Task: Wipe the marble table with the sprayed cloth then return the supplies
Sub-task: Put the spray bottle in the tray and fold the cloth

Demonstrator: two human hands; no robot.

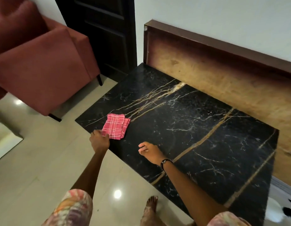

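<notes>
A folded red-and-white checked cloth (pixel 116 125) lies flat on the black marble table (pixel 198 128), near the table's left front edge. My left hand (pixel 99 140) pinches the cloth's near corner at that edge. My right hand (pixel 149 151) hovers just above the marble to the right of the cloth, fingers loosely curled and holding nothing. No spray bottle is in view.
A red upholstered armchair (pixel 40 66) stands on the tiled floor to the left of the table. A dark door (pixel 105 30) is behind it. A wooden panel (pixel 223 75) rises along the table's far side against the wall. My bare foot (pixel 151 204) is by the table's front edge.
</notes>
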